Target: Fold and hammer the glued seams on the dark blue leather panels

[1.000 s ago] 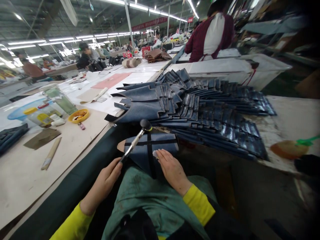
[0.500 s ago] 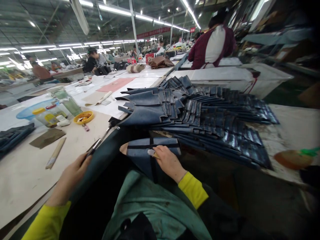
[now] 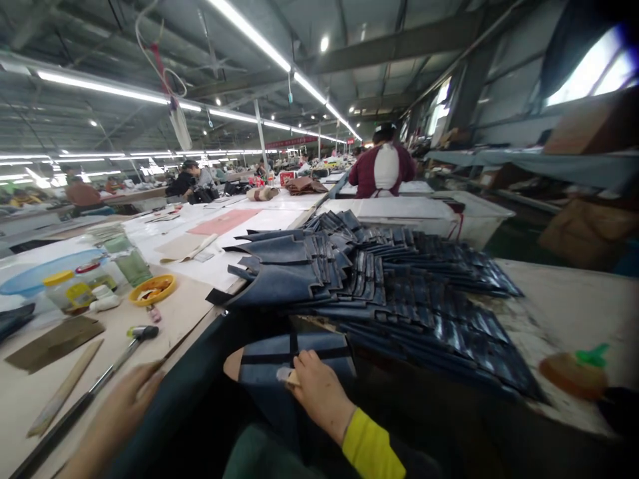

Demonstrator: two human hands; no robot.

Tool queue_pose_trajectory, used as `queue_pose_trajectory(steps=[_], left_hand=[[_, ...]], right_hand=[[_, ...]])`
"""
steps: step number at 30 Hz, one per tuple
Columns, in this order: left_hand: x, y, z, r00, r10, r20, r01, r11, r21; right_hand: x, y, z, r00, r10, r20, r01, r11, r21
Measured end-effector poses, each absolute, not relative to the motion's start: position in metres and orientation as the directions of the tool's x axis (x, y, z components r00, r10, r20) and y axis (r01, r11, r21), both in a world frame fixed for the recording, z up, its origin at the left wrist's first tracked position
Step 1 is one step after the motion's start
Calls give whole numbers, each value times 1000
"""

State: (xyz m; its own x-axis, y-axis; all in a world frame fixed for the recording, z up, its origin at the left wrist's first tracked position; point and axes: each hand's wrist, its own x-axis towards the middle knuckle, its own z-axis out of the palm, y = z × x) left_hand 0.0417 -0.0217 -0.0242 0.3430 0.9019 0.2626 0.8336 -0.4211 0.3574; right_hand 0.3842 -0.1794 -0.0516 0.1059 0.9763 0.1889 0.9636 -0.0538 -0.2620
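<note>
My right hand (image 3: 322, 389) is closed around a short tool (image 3: 288, 376) with a whitish tip and a wood-coloured body; its exact kind is unclear. This hand rests over a blue leather piece (image 3: 319, 344) crossed by black strips, lying on a rounded form with a tan end (image 3: 233, 364). My left hand (image 3: 127, 406), slightly blurred, is at the table edge with its fingers stretched out and nothing visible in them. Beside it a hammer (image 3: 107, 374) with a metal shaft and dark grip lies on the table.
A large stack of blue leather pieces (image 3: 284, 279) spreads ahead. On the left are jars (image 3: 67, 293), a yellow dish (image 3: 172, 287), a wooden stick (image 3: 67, 386) and an olive scrap (image 3: 54, 342). An orange bottle (image 3: 574, 376) stands right. A person (image 3: 382, 166) sits beyond a white bin (image 3: 484, 219).
My left hand has let go of the hammer, which now lies on the table. The view has tilted upward. My right hand still holds the pale-tipped tool over the leather piece.
</note>
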Motion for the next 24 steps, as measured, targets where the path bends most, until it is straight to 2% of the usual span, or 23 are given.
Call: queue_pose_trajectory(steps=[3, 7, 12, 19, 24], left_hand=[[151, -50, -39, 656, 737, 166, 567, -625, 536], [256, -72, -48, 808, 570, 150, 379, -698, 607], [286, -64, -51, 906, 418, 61, 317, -768, 556], [283, -61, -49, 914, 406, 14, 353, -812, 464], [291, -52, -42, 923, 380, -51, 364, -826, 430]], right_hand=[[381, -176, -53, 126, 979, 160, 966, -83, -246], [382, -175, -55, 112, 989, 99, 972, -89, -216], [386, -172, -62, 74, 996, 46, 981, -65, -183], [388, -162, -87, 0, 992, 130, 997, 10, -79], [392, -157, -82, -71, 993, 94, 995, 77, -62]])
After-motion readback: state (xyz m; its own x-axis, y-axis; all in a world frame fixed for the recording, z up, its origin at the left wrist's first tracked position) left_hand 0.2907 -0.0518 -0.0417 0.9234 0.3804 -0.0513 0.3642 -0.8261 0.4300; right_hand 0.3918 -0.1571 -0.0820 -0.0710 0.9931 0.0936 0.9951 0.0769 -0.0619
